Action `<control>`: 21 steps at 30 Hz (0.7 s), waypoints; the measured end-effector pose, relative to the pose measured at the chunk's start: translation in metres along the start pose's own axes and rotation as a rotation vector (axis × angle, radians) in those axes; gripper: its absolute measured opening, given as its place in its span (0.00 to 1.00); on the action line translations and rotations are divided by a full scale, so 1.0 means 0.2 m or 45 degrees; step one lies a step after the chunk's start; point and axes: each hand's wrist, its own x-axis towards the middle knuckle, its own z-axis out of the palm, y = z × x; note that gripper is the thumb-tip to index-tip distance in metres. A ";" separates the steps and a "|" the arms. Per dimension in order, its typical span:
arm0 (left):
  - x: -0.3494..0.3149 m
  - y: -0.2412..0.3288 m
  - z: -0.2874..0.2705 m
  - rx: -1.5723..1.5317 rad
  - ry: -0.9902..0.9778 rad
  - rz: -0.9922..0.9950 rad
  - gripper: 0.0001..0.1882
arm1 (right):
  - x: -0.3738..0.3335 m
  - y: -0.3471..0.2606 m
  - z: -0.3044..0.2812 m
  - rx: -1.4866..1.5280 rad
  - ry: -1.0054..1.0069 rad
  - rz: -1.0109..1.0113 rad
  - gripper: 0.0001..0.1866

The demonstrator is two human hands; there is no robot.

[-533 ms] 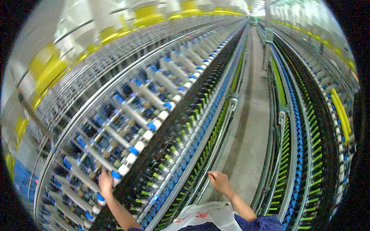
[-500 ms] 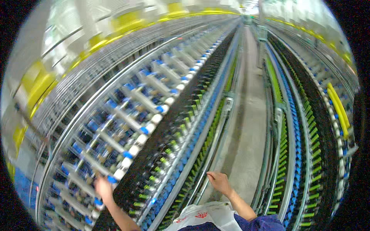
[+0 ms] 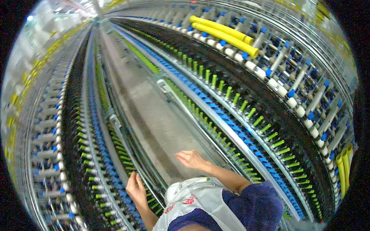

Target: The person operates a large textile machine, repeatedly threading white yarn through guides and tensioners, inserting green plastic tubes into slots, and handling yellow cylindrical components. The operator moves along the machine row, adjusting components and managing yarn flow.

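Note:
My left hand hangs over the inner edge of the left-hand spinning machine, beside a lower row of green bobbin tubes. Its fingers are loosely stretched and nothing shows in them. Over the aisle floor, in front of my apron, is my right hand, with fingers extended to the left and no object seen in it. On the right-hand machine, upright green tubes stand on spindles in a long row. A blue toothed strip runs below them.
A narrow grey aisle runs away to the upper left between two long machines. Metal rails border it. White rollers line the right machine's upper part, where long yellow tubes lie. Another yellow pair is farther right.
The view has swung right, bringing the right-hand machine closer to the middle. My left hand has come away from the left machine's rollers. My right hand's fingers have loosened from a curl.

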 end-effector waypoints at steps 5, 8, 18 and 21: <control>0.42 0.07 0.56 0.125 -0.372 0.246 0.11 | -0.06 0.29 -0.18 -0.126 0.227 0.309 0.08; 0.61 0.09 0.96 0.084 -0.660 0.467 0.09 | -0.07 0.38 -0.29 -0.296 0.330 0.541 0.08; 0.56 0.75 2.11 -0.377 -1.527 1.337 0.11 | -0.27 0.40 -0.61 -0.570 0.934 1.255 0.08; 0.21 1.03 2.28 -0.471 -1.745 1.424 0.13 | -0.43 0.40 -0.66 -0.616 1.027 1.376 0.08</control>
